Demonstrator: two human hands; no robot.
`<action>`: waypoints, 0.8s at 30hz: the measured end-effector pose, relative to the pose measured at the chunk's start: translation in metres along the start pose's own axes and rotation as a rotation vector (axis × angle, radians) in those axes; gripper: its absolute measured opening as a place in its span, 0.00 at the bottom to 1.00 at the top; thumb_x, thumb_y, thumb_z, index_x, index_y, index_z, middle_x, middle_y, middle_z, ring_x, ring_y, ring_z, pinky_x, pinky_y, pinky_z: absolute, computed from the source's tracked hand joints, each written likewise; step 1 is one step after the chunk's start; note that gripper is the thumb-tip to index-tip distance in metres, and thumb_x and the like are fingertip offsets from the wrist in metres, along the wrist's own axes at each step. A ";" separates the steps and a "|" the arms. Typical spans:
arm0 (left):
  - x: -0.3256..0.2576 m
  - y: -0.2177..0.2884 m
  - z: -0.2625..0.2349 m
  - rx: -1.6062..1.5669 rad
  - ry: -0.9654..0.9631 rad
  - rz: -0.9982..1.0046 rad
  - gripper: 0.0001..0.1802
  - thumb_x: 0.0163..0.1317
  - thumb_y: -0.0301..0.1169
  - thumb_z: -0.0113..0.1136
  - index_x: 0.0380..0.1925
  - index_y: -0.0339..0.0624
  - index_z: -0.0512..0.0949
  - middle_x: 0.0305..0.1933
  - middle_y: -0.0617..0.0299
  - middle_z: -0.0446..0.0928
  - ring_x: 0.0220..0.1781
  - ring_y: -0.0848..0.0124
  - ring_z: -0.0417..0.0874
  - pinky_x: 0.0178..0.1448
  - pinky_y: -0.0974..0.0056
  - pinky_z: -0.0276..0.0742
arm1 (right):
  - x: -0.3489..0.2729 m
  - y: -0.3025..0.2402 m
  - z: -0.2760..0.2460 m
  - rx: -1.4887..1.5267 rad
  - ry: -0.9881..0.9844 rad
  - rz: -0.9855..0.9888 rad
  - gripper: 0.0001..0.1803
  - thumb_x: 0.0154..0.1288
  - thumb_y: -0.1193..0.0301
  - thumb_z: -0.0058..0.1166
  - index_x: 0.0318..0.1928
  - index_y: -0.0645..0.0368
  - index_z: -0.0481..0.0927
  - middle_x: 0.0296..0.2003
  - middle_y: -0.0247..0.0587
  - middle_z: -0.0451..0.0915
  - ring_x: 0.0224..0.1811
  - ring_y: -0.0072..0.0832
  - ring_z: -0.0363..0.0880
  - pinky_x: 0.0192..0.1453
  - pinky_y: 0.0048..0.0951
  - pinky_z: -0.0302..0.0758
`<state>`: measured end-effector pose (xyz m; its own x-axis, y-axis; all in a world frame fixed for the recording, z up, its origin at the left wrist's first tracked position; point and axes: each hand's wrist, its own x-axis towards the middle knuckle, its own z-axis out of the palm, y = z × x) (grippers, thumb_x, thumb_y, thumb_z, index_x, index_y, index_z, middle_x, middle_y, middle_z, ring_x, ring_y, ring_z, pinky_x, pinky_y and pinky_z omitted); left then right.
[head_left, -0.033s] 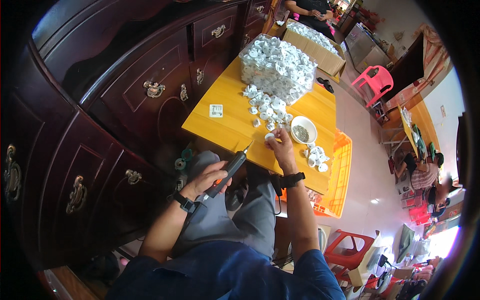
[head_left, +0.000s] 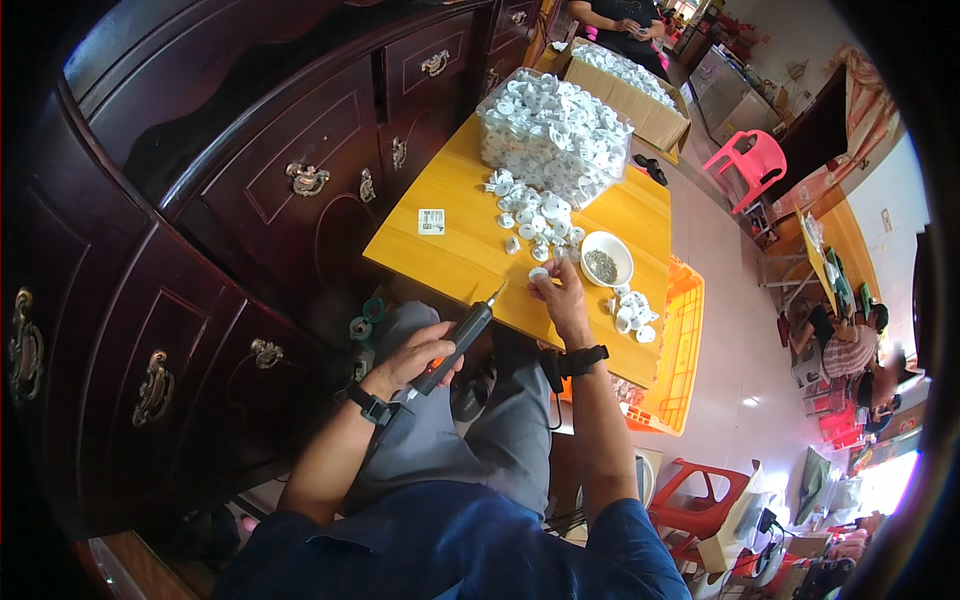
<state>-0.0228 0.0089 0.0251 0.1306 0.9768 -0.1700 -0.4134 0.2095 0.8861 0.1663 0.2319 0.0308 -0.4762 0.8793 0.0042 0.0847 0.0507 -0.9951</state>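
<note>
White plastic part sits pinched in my right hand at the yellow table's near edge; my left hand grips an electric screwdriver, tip just beside it. Screw bowl close, few finished pieces right, big heap left to do

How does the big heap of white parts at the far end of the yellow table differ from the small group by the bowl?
The big heap is piled high inside a clear bag; the small group lies flat and loose in a single layer. The big heap sits far from both hands; the small group lies just right of the right hand. Both look like the same white round parts.
</note>
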 end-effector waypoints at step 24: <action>0.007 -0.001 0.007 0.041 -0.009 -0.024 0.14 0.69 0.38 0.50 0.47 0.41 0.72 0.33 0.62 0.77 0.27 0.76 0.78 0.34 0.70 0.77 | -0.013 0.012 0.011 -0.032 -0.039 0.029 0.11 0.67 0.81 0.52 0.48 0.61 0.79 0.35 0.34 0.80 0.31 0.20 0.81 0.35 0.21 0.79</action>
<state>-0.0152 0.0149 0.0265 0.1481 0.9710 -0.1878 -0.3725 0.2307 0.8989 0.1636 0.2158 0.0179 -0.5069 0.8616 -0.0286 0.1263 0.0414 -0.9911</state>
